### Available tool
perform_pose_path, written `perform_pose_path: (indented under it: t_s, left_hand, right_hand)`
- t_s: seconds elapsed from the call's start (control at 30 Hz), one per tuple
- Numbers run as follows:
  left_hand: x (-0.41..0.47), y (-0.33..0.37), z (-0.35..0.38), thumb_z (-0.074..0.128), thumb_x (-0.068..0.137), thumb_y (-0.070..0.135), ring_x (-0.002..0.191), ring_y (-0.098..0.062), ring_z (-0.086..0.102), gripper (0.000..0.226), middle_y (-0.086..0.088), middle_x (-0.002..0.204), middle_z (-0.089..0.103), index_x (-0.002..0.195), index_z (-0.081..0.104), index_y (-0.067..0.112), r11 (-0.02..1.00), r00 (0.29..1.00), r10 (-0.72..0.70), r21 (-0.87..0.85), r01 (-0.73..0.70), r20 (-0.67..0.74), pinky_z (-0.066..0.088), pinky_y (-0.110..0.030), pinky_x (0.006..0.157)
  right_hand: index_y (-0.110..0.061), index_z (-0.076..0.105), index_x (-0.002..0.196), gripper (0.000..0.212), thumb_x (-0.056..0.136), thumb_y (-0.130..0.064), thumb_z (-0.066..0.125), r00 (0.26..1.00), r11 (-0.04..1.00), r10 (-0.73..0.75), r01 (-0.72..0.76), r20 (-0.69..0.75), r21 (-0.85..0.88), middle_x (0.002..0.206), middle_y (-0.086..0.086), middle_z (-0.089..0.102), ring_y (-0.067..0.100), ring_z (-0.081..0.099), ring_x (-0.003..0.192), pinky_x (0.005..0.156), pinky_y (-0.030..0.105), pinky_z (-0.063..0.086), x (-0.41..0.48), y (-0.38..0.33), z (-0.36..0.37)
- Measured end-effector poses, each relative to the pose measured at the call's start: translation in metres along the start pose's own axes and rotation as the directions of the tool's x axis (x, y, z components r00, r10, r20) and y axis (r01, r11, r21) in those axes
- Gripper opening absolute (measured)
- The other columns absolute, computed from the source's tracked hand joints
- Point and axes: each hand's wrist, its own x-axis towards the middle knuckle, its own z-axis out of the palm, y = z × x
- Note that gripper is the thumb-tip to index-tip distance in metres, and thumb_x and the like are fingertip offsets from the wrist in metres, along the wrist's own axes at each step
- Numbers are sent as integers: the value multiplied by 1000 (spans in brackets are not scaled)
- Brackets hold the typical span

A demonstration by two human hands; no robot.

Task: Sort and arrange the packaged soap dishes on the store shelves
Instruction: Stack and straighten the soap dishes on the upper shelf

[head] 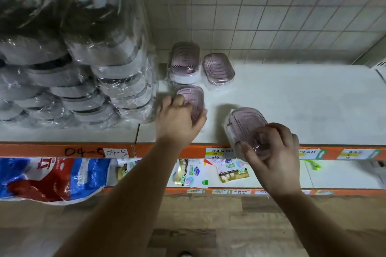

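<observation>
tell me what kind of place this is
Probably a shop aisle: orange-edged shelf with paper price labels, stacks of wrapped grey dishes, more packaged goods on the shelf below.

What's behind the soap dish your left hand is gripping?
Another wrapped pink dish sits right behind it, a second dish to the right, then the tiled wall. The left hand covers the near end of the front dish.
</observation>
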Motion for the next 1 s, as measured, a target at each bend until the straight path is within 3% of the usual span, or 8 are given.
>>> perform_pose_path:
  t_s: [0.1,0.23,0.33,0.43,0.5,0.63,0.8,1.0]
  left_hand:
    - [-8,-3,5,40,87,52,97,-32,51,55,-7,104,64,100,74,11,997,997,60,58,-57,-44,33,-41,85]
    - [-30,-17,10,44,91,40,104,-30,49,48,-13,119,58,124,62,11,991,986,120,-53,-127,-116,43,-39,86]
    - [-44,-31,9,45,91,32,90,-29,54,30,-11,100,58,104,62,11,987,984,99,-111,-116,-146,47,-38,75]
    - [-47,-46,14,41,94,30,76,-32,58,29,-9,85,60,87,61,10,991,993,66,-106,-77,-100,47,-38,66]
    - [-48,-55,19,38,96,29,73,-35,59,32,-11,80,62,85,60,8,993,996,60,-93,-67,-71,48,-39,63]
    - [-49,-59,27,36,99,31,73,-36,58,33,-13,80,62,87,57,9,985,995,77,-148,-85,-60,48,-40,63]
    - [-52,-60,31,38,97,30,68,-34,57,27,-14,76,59,84,51,10,982,985,84,-155,-107,-149,47,-38,59]
    - [-52,-59,33,38,98,28,62,-33,56,20,-15,72,56,85,41,13,972,974,88,-198,-130,-207,47,-38,55]
  right_hand:
    - [-16,64,102,43,80,-52,61,1000,1000,11,-11,0,18,113,4,56,31,49,98,85,33,36,2,-2,8]
    - [-13,64,105,45,83,-52,59,1000,999,17,-16,-24,29,115,6,56,32,50,101,85,28,34,9,-10,14]
    - [-12,63,108,46,85,-51,59,998,998,37,-35,-51,55,118,8,56,33,50,105,90,26,31,22,-17,19]
    - [-11,62,108,48,85,-53,58,996,995,61,-56,-60,88,119,10,54,34,48,108,95,33,37,45,-24,28]
    - [-10,61,105,47,85,-52,58,996,994,55,-47,-75,101,117,11,54,35,49,106,94,39,40,65,-27,36]
    - [-10,62,102,41,85,-47,61,994,996,3,6,-105,85,111,11,55,37,51,100,89,30,35,105,-33,56]
    - [-9,61,109,45,88,-49,62,995,990,-80,72,-60,-124,120,14,54,38,48,106,83,43,46,144,-44,77]
    - [-9,60,118,44,96,-47,52,997,969,-67,56,-40,-241,130,15,51,39,45,115,95,44,41,168,-56,86]
